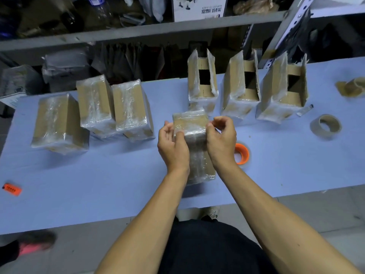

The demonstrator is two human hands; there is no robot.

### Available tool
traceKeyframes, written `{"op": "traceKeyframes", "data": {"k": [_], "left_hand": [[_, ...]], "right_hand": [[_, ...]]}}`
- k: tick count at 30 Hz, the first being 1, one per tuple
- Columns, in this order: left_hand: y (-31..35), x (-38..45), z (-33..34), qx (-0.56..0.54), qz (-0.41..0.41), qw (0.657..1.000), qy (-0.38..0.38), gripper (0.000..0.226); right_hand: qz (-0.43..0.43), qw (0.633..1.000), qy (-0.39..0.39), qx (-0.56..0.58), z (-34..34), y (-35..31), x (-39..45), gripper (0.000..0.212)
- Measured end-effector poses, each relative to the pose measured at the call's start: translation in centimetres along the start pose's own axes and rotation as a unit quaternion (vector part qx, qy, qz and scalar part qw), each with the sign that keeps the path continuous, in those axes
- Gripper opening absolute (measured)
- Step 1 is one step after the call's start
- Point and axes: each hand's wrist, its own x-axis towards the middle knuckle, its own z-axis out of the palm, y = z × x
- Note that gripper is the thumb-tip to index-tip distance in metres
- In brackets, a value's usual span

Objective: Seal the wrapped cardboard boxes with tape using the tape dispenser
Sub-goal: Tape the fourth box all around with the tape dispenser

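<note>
A wrapped cardboard box (190,123) stands upright at the middle of the blue table (118,175). My left hand (172,147) presses against its left side, and my right hand (221,143) pinches the plastic wrap at its upper right edge. An orange tape dispenser (242,153) lies on the table just right of my right wrist, partly hidden by it. Three closed wrapped boxes (94,103) stand at the left. Three wrapped boxes with open flaps (242,86) stand behind, to the right.
A brown tape roll (325,125) lies at the right, with another tape roll (353,89) at the far right edge. An orange tag (11,189) lies near the table's left front. Grey shelving (138,30) full of packages runs behind the table.
</note>
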Motion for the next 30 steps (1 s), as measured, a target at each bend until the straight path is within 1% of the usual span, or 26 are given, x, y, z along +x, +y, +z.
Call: {"op": "traceKeyframes", "data": {"k": [2,4,6,8,9,11,13,14,15,17,18,19,20,21,22,23,24,25,27,29,30], "left_hand": [[0.0,0.1,0.4,0.023,-0.007,1.0,-0.009,0.031],[-0.3,0.1,0.6,0.049,-0.022,0.998,-0.027,0.027],[-0.2,0.1,0.7,0.079,-0.039,0.995,-0.044,0.023],[-0.3,0.8,1.3,0.084,-0.053,0.995,-0.017,0.015],[-0.2,1.2,1.5,0.093,-0.05,0.994,0.0,0.015],[0.4,2.1,1.9,0.118,-0.04,0.992,0.007,0.021],[0.9,3.4,2.2,0.152,-0.046,0.987,-0.018,0.018],[1.0,4.2,2.2,0.163,-0.054,0.984,-0.041,0.016],[1.2,5.0,2.2,0.169,-0.072,0.981,-0.068,0.019],[1.7,6.2,1.7,0.183,-0.103,0.97,-0.12,0.026],[1.8,6.7,1.2,0.202,-0.095,0.965,-0.14,0.027],[2.0,7.1,0.6,0.238,-0.065,0.957,-0.155,0.029],[2.0,7.3,0.1,0.28,-0.025,0.946,-0.161,0.033],[2.0,7.5,-0.5,0.319,0.012,0.935,-0.156,0.039],[2.1,7.6,-0.9,0.349,0.042,0.925,-0.147,0.044],[2.1,7.7,-1.2,0.371,0.059,0.916,-0.139,0.047],[2.1,7.8,-1.5,0.39,0.062,0.909,-0.135,0.047],[2.0,7.9,-1.9,0.409,0.054,0.901,-0.135,0.046],[1.8,7.9,-3.0,0.448,0.039,0.883,-0.134,0.05],[1.3,7.6,-4.7,0.496,0.029,0.858,-0.128,0.053],[1.1,7.3,-5.8,0.513,0.008,0.848,-0.129,0.053]], "right_hand": [[0.017,1.0,-0.012,0.018,0.8,0.0,-0.1,0.022],[0.04,0.999,-0.033,0.007,1.3,0.3,-0.2,0.027],[0.052,0.996,-0.07,-0.017,1.3,0.7,-0.3,0.038],[0.052,0.992,-0.096,-0.056,1.3,1.0,0.2,0.048],[0.05,0.991,-0.102,-0.069,1.2,1.1,0.5,0.05],[0.046,0.991,-0.1,-0.082,1.3,0.9,1.3,0.046],[0.055,0.988,-0.102,-0.098,1.4,0.7,2.3,0.042],[0.057,0.987,-0.108,-0.104,1.3,0.7,2.8,0.044],[0.057,0.986,-0.121,-0.1,1.0,0.8,3.3,0.049],[0.072,0.981,-0.17,-0.052,0.0,1.3,3.7,0.067],[0.09,0.975,-0.201,-0.035,-0.7,1.8,3.8,0.078],[0.111,0.966,-0.229,-0.045,-1.4,2.5,3.7,0.087],[0.13,0.956,-0.252,-0.081,-2.2,3.3,3.4,0.092],[0.149,0.944,-0.266,-0.128,-3.0,4.2,3.0,0.093],[0.167,0.93,-0.276,-0.176,-3.6,5.0,2.7,0.086],[0.183,0.917,-0.281,-0.215,-3.9,5.5,2.3,0.073],[0.2,0.91,-0.279,-0.233,-4.1,5.8,2.0,0.061],[0.212,0.912,-0.264,-0.23,-4.0,5.9,1.7,0.055],[0.211,0.934,-0.202,-0.206,-3.5,5.8,1.6,0.055],[0.162,0.948,-0.15,-0.228,-3.0,5.7,1.7,0.059],[0.145,0.953,-0.136,-0.23,-2.9,5.6,1.9,0.061]]}}
